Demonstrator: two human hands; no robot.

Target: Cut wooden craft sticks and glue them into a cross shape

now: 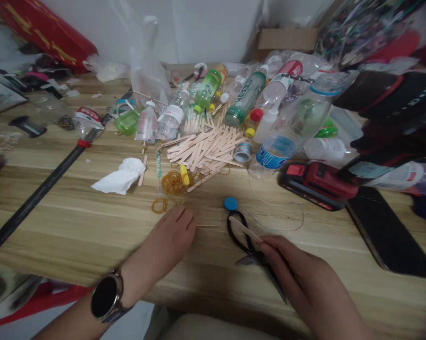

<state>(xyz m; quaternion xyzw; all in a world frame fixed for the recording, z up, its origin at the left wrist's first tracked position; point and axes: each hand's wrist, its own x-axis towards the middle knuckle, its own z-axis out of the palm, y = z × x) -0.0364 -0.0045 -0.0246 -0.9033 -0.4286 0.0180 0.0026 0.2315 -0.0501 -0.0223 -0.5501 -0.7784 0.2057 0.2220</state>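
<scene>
My right hand (301, 278) pinches a wooden craft stick (244, 228) between thumb and fingers, its free end pointing up and left. Below that stick a pair of black-handled scissors (248, 245) lies on the table, partly covered by my right hand. My left hand (173, 231), with a watch (106, 296) on the wrist, rests on the tabletop with fingers curled down; the fingertips are hidden. A thin stick (207, 225) lies just right of it. Rubber bands (159, 206) lie beyond its knuckles. A blue bottle cap (230, 203) sits by the scissor handles.
A heap of craft sticks (202, 148) lies mid-table, with plastic bottles (246, 98) behind it. To the right are a red-and-black power tool (315, 186) and a phone (393, 231). A dark pole (39, 200) with a bottle top crosses the left side; a crumpled tissue (121, 177) lies nearby.
</scene>
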